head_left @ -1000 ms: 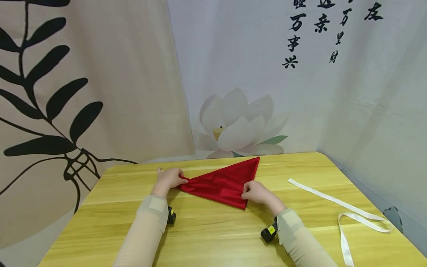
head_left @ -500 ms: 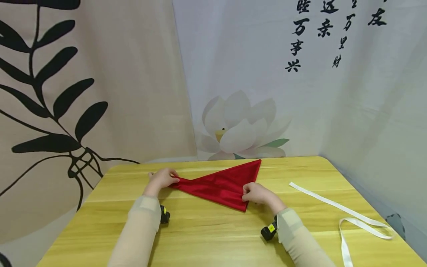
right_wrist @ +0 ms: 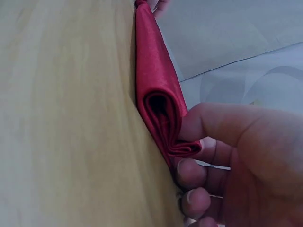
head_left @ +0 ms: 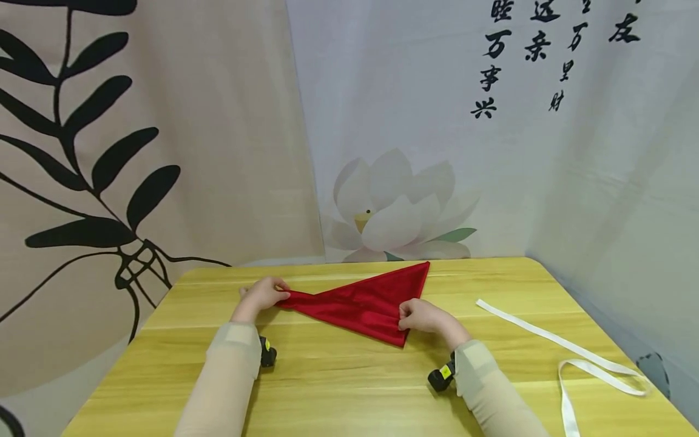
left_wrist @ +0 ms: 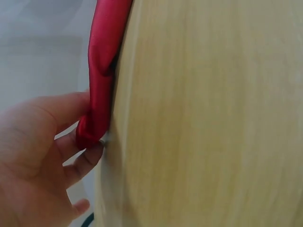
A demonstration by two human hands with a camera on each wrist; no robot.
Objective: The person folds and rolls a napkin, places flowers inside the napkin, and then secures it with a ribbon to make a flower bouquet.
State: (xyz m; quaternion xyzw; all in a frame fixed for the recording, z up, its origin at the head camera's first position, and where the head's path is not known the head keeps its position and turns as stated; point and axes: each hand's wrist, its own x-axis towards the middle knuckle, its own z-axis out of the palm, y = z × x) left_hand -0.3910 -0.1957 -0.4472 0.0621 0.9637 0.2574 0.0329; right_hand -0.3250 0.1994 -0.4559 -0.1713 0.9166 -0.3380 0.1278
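A folded red satin-like cloth (head_left: 363,305) lies on the table, fanned wide on the right and narrowing to a tip on the left. My left hand (head_left: 264,297) pinches the narrow tip; in the left wrist view the thumb presses the cloth (left_wrist: 101,80) against the fingers. At the wide side my right hand (head_left: 424,316) pinches the edge. The right wrist view shows the cloth (right_wrist: 158,80) end-on, with several layers rolled together and the thumb of the right hand (right_wrist: 236,151) on them. The fingers of both hands are curled toward the cloth.
A long white ribbon (head_left: 546,334) lies in a loose bend on the right of the yellow wooden table (head_left: 338,388). Behind the table hangs a printed curtain (head_left: 235,152). A black wrist camera (head_left: 441,377) sits under the right wrist.
My left hand has drawn the narrow end of the cloth leftward, so the cloth reaches further left. The right hand keeps its hold at the wide side. The head view has shifted slightly.
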